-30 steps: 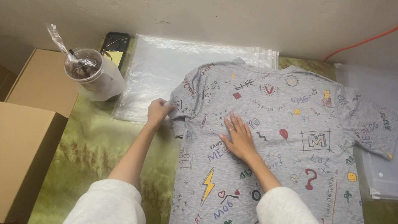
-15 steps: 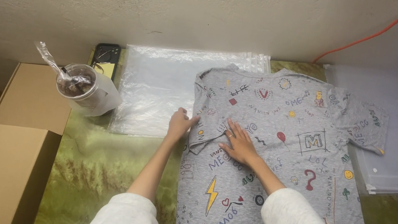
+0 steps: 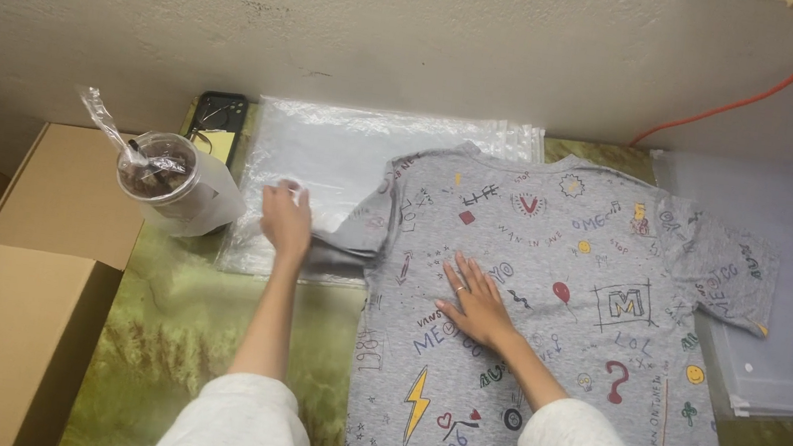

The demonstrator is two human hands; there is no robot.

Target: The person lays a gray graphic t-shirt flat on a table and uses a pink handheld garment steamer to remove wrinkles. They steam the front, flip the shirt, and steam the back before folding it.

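Both arms are reaching forward from the bottom edge, each wearing a white sleeve pushed up to around the elbow, forearms bare. The left hand [image 3: 286, 222] is stretching straight ahead, palm down, fingers bunched loosely together. The right hand [image 3: 477, 306] is lying flat, palm down, fingers spread and pointing up and to the left, a ring showing on one finger

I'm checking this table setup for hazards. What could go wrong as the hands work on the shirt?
The left hand pulls the sleeve close to the plastic cup of dark drink; a bump might tip it onto the grey t-shirt or the phone. The shirt lies partly on clear plastic bags, so it could slide and wrinkle.
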